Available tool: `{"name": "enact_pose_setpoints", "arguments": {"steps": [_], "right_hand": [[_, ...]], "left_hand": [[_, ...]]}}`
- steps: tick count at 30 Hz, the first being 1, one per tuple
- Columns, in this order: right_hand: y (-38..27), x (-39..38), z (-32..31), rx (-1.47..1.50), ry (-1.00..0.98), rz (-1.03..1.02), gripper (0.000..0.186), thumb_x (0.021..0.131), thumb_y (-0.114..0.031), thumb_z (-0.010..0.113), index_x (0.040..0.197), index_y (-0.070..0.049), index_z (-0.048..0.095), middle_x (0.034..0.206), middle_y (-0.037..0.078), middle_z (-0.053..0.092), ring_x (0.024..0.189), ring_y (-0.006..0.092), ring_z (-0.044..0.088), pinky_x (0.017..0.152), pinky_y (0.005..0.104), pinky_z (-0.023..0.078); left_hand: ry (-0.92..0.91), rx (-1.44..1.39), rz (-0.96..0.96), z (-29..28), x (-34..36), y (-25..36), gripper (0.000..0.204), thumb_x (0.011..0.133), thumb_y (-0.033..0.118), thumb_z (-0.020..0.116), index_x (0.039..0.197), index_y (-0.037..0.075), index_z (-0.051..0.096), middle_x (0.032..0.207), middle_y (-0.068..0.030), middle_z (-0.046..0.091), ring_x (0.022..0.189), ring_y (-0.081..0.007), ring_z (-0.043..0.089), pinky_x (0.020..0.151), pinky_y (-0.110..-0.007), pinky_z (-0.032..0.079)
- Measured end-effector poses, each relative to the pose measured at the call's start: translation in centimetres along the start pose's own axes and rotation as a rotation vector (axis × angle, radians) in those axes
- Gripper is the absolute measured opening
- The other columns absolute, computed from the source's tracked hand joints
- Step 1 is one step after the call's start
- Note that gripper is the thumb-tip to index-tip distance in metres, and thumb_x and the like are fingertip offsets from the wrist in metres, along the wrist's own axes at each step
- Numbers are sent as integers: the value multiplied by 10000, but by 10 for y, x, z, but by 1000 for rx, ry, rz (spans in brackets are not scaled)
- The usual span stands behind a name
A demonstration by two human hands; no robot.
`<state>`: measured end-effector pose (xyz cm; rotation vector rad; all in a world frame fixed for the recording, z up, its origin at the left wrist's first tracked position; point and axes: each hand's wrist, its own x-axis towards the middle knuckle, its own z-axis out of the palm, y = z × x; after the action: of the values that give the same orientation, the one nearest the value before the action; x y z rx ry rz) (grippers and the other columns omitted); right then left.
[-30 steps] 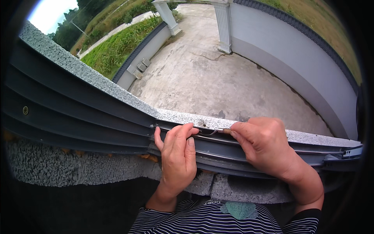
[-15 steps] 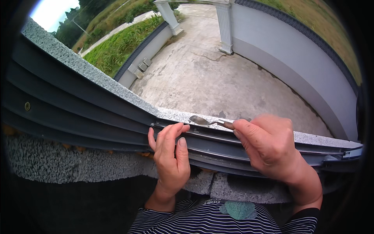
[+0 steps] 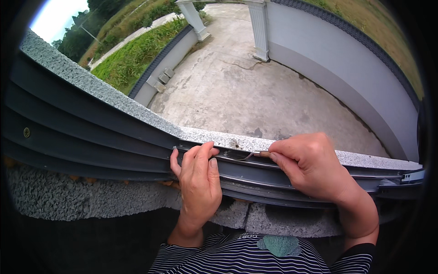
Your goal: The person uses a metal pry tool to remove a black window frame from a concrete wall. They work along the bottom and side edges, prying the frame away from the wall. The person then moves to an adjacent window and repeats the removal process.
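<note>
A dark grey sliding-window track (image 3: pixel 251 172) with thin shiny rails runs across in front of me. In my right hand (image 3: pixel 312 166), closed round its short brown handle, is a small trowel (image 3: pixel 261 154). Its blade dips into the outer groove of the track and shows only as a thin edge, so most of it is hidden. My left hand (image 3: pixel 199 185) rests on the track near the left corner, fingers stretched out and a little apart, with nothing visible in it. Dark specks lie on the speckled stone ledge (image 3: pixel 219 137) just outside the track.
The dark side frame (image 3: pixel 86 132) with a screw rises at left. Rough grey masonry (image 3: pixel 91 196) borders the track on my side. A pale latch-like piece (image 3: pixel 412 176) sits at the track's right end. Far below lies a concrete yard (image 3: pixel 219 91) with a white wall (image 3: pixel 319 68).
The trowel blade has moved from over the stone ledge down into the outer groove, turning edge-on. My right hand has tilted with it. My left hand stays on the track.
</note>
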<state>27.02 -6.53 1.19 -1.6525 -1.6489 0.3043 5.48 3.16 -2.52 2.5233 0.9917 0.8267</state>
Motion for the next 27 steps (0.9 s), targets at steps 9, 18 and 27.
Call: {"name": "enact_pose_setpoints", "arguments": {"steps": [9,18,27], "right_hand": [[3,2,0,-53,-13,-7,75,874,-129,683,839,-79,725,630,124,624,597,340,644,533,442,495],[6,0,6,-91,46,-83,64,856,-120,689,804,-83,697,606,103,595,573,318,633,511,433,488],[7,-1,13,-145,49,-113,21,824,-112,693,840,-99,691,618,68,580,578,290,632,486,421,479]], "left_hand": [[-48,-54,-17,2,6,7,278,1014,81,507,1265,5,600,1060,-81,729,1068,-264,649,1172,-534,207],[-42,-162,-25,2,3,2,286,1002,72,522,1270,0,591,1056,-91,704,1070,-252,626,1177,-572,165],[-30,-202,-31,0,3,4,275,1017,82,493,1261,-1,589,1072,-90,731,1075,-252,645,1185,-558,186]]}}
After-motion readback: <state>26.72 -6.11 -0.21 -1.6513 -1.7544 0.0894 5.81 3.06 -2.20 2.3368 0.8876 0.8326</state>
